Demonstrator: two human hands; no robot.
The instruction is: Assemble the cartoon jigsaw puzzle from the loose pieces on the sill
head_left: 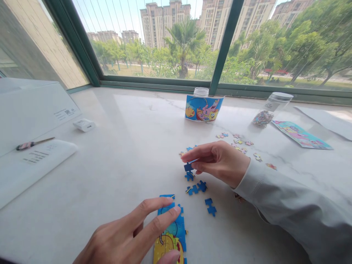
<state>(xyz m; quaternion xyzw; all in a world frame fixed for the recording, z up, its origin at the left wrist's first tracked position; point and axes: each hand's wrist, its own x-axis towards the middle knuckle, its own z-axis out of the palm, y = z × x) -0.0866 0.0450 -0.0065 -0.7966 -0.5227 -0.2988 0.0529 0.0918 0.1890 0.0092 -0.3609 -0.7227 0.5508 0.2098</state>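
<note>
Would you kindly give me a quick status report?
Right hand pinching blue puzzle piece. Left hand pressing assembled puzzle section. Loose blue pieces between them.

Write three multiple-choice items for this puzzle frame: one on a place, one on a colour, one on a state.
1. Where does the assembled puzzle section lie?
A. under the left hand's fingers
B. against the window frame
C. inside the jar

2. What colour is the puzzle piece in the right hand?
A. red
B. blue
C. green

3. How is the clear jar at the right lying?
A. upright, with its lid off
B. upside down
C. tipped on its side, with loose pieces inside

Key: 1 A, the left hand rests its fingertips on the section; 2 B, the pinched piece is blue; 3 C, the jar lies slanted on the table with pieces heaped inside.
</note>
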